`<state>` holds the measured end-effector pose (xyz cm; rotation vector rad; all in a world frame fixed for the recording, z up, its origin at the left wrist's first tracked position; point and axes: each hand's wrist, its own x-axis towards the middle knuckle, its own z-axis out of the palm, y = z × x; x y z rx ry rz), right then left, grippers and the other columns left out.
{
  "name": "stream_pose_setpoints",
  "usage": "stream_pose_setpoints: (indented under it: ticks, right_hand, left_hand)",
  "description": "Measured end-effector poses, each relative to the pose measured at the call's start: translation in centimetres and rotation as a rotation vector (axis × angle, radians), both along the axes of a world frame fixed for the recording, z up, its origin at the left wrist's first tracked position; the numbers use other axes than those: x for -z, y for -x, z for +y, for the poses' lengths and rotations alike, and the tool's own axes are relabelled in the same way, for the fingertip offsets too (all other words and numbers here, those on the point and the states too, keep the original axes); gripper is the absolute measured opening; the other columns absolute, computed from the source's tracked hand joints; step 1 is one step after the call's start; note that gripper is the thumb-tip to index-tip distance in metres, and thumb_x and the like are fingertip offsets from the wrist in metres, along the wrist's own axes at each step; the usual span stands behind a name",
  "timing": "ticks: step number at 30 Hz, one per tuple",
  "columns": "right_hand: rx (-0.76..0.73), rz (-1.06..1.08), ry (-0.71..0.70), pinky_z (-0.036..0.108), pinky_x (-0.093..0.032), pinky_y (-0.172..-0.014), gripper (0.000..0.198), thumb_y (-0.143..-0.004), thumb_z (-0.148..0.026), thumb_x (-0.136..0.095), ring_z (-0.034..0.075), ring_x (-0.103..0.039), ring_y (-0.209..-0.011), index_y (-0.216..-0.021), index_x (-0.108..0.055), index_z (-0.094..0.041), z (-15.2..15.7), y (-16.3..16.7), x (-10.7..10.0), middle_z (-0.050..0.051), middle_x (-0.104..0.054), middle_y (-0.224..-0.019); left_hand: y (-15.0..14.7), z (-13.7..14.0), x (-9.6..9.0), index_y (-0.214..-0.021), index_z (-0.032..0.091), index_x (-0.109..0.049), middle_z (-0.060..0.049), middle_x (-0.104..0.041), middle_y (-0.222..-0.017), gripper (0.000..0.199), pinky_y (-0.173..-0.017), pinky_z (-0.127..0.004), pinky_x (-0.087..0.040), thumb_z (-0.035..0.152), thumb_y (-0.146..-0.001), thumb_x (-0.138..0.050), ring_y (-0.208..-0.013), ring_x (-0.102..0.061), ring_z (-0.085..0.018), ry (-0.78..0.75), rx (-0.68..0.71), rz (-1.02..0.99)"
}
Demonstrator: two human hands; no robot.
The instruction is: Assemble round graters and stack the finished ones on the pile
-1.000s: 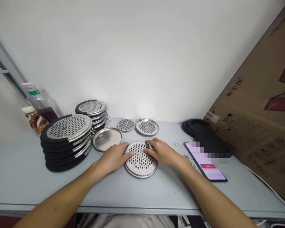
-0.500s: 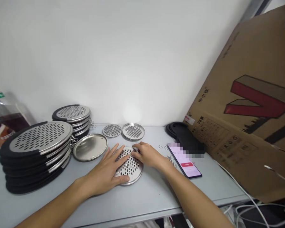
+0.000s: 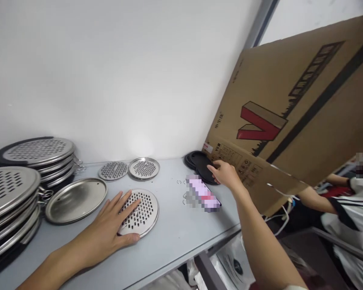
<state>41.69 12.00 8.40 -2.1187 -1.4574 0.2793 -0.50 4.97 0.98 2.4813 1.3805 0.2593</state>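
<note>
My left hand (image 3: pixel 107 227) lies flat with fingers spread on a round metal grater plate (image 3: pixel 147 213), covering its left side. At the right end of the table, the curled fingers of my right hand (image 3: pixel 226 175) close on the edge of a black round cover (image 3: pixel 203 164), one of several heaped against the carton. The fingertips are partly hidden. Left of my left hand lies a shallow metal lid (image 3: pixel 77 199). Behind it are a loose perforated disc (image 3: pixel 113 170) and a rimmed grater plate (image 3: pixel 144 168).
Stacks of graters with black edging (image 3: pixel 42 151) stand at the left. A phone (image 3: pixel 204 193) and small wire rings (image 3: pixel 184 198) lie right of the grater plate. A large cardboard carton (image 3: pixel 260 92) leans at the right. Beyond it sits another person (image 3: pixel 351 205); white cables (image 3: pixel 286 219) hang nearby.
My right hand has left the grater plate and moved right to the black covers. My left hand stays on the plate. The view has turned right, bringing another person into sight.
</note>
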Motion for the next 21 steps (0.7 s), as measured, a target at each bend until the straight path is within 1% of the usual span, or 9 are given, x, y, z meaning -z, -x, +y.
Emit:
stream_pose_setpoints:
  ticks: [2, 4, 7, 10, 13, 15, 17, 19, 21]
  right_hand:
    - [0.099, 0.023, 0.089, 0.030, -0.053, -0.061, 0.040, -0.086, -0.042, -0.061, 0.021, -0.066, -0.051, -0.105, -0.069, -0.007, -1.4, -3.3, 1.6, 0.010, -0.069, -0.058]
    - [0.172, 0.073, 0.160, 0.029, -0.054, -0.055, 0.041, -0.088, -0.045, -0.058, 0.022, -0.066, -0.047, -0.087, -0.071, -0.007, -2.3, -5.4, 3.4, 0.013, -0.068, -0.053]
    - [0.231, 0.142, 0.187, 0.026, -0.054, -0.050, 0.050, -0.091, -0.054, -0.049, 0.020, -0.067, -0.048, -0.078, -0.070, -0.010, -2.0, -6.4, 5.3, 0.014, -0.071, -0.061]
    - [0.268, 0.152, 0.179, 0.025, -0.054, -0.050, 0.049, -0.089, -0.053, -0.051, 0.020, -0.068, -0.051, -0.074, -0.071, -0.010, -0.3, -6.0, 5.9, 0.015, -0.072, -0.063]
    - [0.300, 0.095, 0.167, 0.026, -0.054, -0.056, 0.035, -0.087, -0.037, -0.058, 0.023, -0.071, -0.058, -0.073, -0.072, -0.008, 1.1, -5.3, 5.4, 0.016, -0.070, -0.059]
    - [0.324, 0.014, 0.139, 0.029, -0.055, -0.063, 0.030, -0.085, -0.028, -0.056, 0.028, -0.072, -0.069, -0.077, -0.074, -0.005, 1.0, -5.1, 4.6, 0.019, -0.070, -0.061]
    - [0.342, -0.085, 0.085, 0.037, -0.053, -0.073, 0.033, -0.086, -0.025, -0.054, 0.036, -0.071, -0.086, -0.085, -0.074, 0.000, 0.3, -5.3, 3.4, 0.028, -0.071, -0.074]
    - [0.348, -0.177, 0.015, 0.045, -0.048, -0.080, 0.038, -0.087, -0.024, -0.049, 0.042, -0.066, -0.099, -0.095, -0.072, 0.005, -0.7, -5.4, 1.6, 0.037, -0.068, -0.091]
    - [0.308, -0.243, -0.080, 0.046, -0.045, -0.085, 0.042, -0.091, -0.027, -0.044, 0.040, -0.063, -0.107, -0.112, -0.069, 0.000, -1.5, -5.2, -0.7, 0.035, -0.067, -0.105]
  left_hand:
    - [0.1, 0.2, 0.6, -0.151, 0.041, -0.022, 0.001, -0.008, -0.162, 0.080, -0.113, -0.063, -0.022, 0.070, -0.083, -0.052, -0.146, -0.008, -0.040, -0.028, -0.004, 0.004]
    - [0.2, 0.3, 1.1, -0.151, 0.041, -0.023, 0.001, -0.010, -0.162, 0.081, -0.114, -0.063, -0.022, 0.070, -0.082, -0.054, -0.146, -0.010, -0.040, -0.064, 0.002, 0.002]
    - [0.3, 0.4, 1.5, -0.151, 0.041, -0.024, 0.001, -0.011, -0.162, 0.082, -0.114, -0.062, -0.023, 0.070, -0.081, -0.055, -0.146, -0.012, -0.040, -0.088, 0.000, 0.000]
    - [0.3, 0.3, 1.2, -0.151, 0.040, -0.024, 0.000, -0.010, -0.162, 0.083, -0.114, -0.061, -0.022, 0.070, -0.081, -0.055, -0.147, -0.010, -0.039, -0.057, 0.001, 0.002]
    - [0.2, 0.0, 0.5, -0.151, 0.039, -0.023, -0.002, -0.009, -0.163, 0.086, -0.115, -0.062, -0.021, 0.072, -0.079, -0.056, -0.147, -0.008, -0.040, -0.018, 0.007, -0.007]
    - [0.1, -0.2, -0.2, -0.152, 0.038, -0.023, -0.004, -0.009, -0.163, 0.090, -0.115, -0.062, -0.019, 0.073, -0.077, -0.057, -0.147, -0.007, -0.040, 0.006, 0.015, -0.019]
    - [0.0, -0.3, -0.8, -0.152, 0.037, -0.024, -0.006, -0.009, -0.163, 0.092, -0.115, -0.062, -0.017, 0.074, -0.075, -0.059, -0.147, -0.006, -0.040, 0.037, 0.025, -0.029]
    - [0.0, -0.4, -1.3, -0.152, 0.037, -0.025, -0.006, -0.009, -0.163, 0.094, -0.116, -0.061, -0.015, 0.074, -0.073, -0.061, -0.147, -0.005, -0.039, 0.073, 0.033, -0.043]
    - [0.1, -0.5, -1.8, -0.151, 0.036, -0.027, -0.007, -0.010, -0.163, 0.095, -0.116, -0.060, -0.015, 0.073, -0.072, -0.063, -0.147, -0.005, -0.038, 0.100, 0.034, -0.068]
